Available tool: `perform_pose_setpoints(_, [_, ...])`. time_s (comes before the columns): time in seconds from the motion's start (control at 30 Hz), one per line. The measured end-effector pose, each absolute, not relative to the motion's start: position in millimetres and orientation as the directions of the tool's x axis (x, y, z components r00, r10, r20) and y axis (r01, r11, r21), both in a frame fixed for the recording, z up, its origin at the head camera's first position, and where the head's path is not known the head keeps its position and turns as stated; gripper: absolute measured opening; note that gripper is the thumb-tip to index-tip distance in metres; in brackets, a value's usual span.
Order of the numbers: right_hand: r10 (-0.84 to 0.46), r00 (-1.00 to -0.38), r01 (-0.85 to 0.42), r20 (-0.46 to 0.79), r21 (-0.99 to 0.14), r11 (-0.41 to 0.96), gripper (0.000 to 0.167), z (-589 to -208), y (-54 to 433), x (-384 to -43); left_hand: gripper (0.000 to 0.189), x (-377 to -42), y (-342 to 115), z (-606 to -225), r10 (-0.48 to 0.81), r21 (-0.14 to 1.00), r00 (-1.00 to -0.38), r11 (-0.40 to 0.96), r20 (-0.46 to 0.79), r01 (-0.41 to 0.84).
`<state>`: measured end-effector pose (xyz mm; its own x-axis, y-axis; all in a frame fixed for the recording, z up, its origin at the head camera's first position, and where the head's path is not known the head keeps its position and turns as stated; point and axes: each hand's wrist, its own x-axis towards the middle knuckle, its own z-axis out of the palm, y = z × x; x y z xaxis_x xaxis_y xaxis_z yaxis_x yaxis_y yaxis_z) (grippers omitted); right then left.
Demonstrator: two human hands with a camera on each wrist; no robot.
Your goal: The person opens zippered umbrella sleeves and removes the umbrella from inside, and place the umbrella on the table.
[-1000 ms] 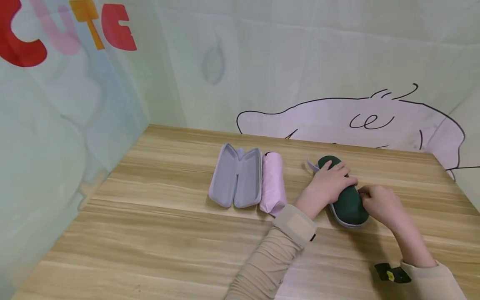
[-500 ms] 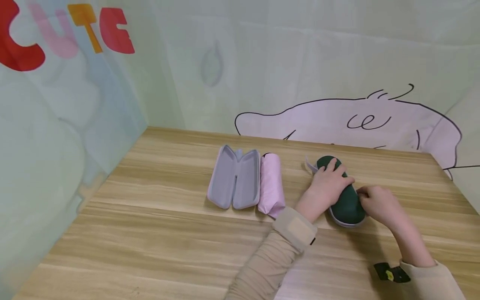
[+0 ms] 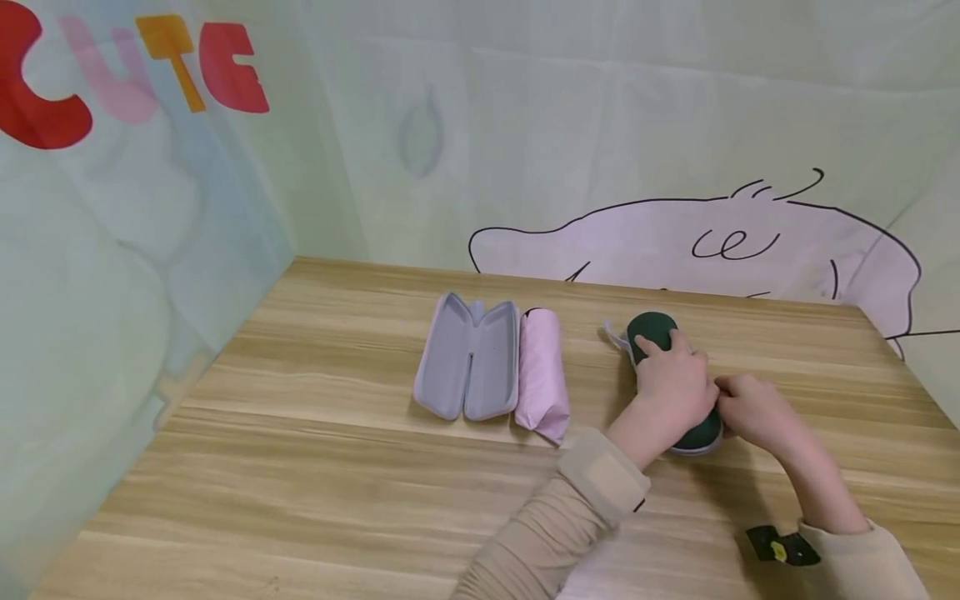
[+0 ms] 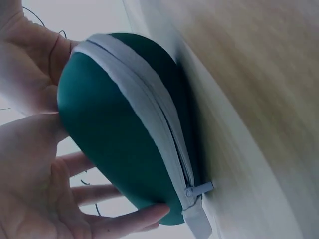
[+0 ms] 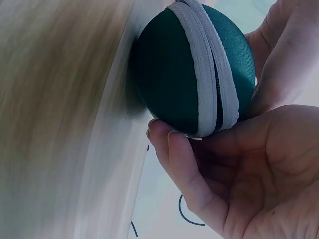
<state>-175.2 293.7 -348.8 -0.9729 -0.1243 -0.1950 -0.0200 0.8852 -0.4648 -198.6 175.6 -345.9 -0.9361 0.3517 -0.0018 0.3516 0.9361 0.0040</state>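
Note:
A dark green glasses case (image 3: 651, 327) lies closed on the table, right of centre, with a grey zipper (image 5: 204, 84) along its side. From above, my left hand (image 3: 667, 392) holds it, fingers spread over its top and flank. At its right edge my right hand (image 3: 753, 412) has curled fingers. In the right wrist view the fingertips (image 5: 179, 142) pinch at the zipper edge; what exactly lies between them is hidden. The left wrist view shows a metal zipper pull (image 4: 202, 189) beside a grey fabric tab (image 4: 198, 219) at one end.
Left of the green case lies a pink cloth-like roll (image 3: 542, 367). Against it stands an opened grey hard case (image 3: 442, 375) with both halves up. A printed cloth backdrop (image 3: 360, 167) borders the wooden table (image 3: 300, 467) behind and at the left.
My left hand has shifted toward the near right over the green case, uncovering more of its far end. The case has turned slightly. My right hand stays at its right edge.

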Motion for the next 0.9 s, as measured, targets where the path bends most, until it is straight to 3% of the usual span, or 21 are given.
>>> perform_pose_setpoints(0.5, [-0.133,-0.971,-0.021,-0.198,-0.485,0.874,0.036,-346.1,295.3,-172.9,0.038,-196.0,179.1,-349.2,0.345,0.029,-0.938,0.938,-0.033,0.344])
perform_pose_setpoints(0.9, [-0.129,-0.969,-0.014,-0.212,-0.471,0.882,0.035,-346.9,295.4,-174.5,0.040,-196.3,171.9,-346.9,0.359,0.066,-0.933,0.931,0.032,0.360])
